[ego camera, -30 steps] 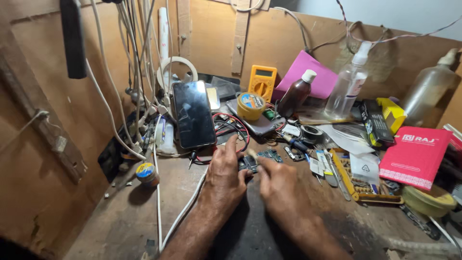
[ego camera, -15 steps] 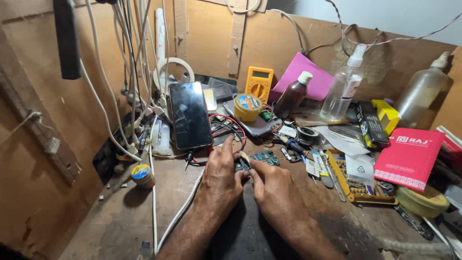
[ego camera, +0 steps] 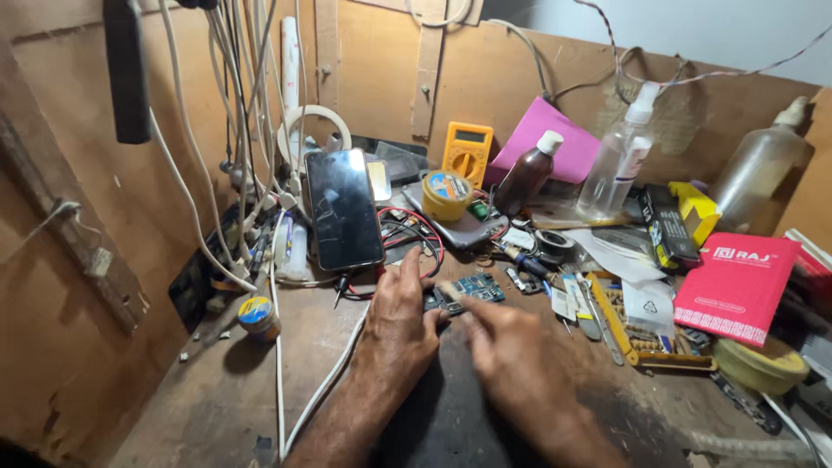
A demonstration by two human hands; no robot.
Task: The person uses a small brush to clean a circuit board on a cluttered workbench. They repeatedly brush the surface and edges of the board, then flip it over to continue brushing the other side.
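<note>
Head view, near to far: I see both forearms meeting over the dark patch of the workbench (ego camera: 217, 407). My left hand (ego camera: 400, 325) lies flat, fingers pressing the near-left end of a small blue circuit board (ego camera: 468, 290) — not closed around anything. My right hand (ego camera: 511, 360) pinches a slim pale tool (ego camera: 449, 292), its tip touching the board's left part. The board lies just beyond both hands, long axis running left-right and tilted a little away — the left hand is nearer. Past it, a dark phone (ego camera: 344, 208) leans upright, a yellow tape roll (ego camera: 447, 195) and yellow multimeter (ego camera: 468, 152) behind.
</note>
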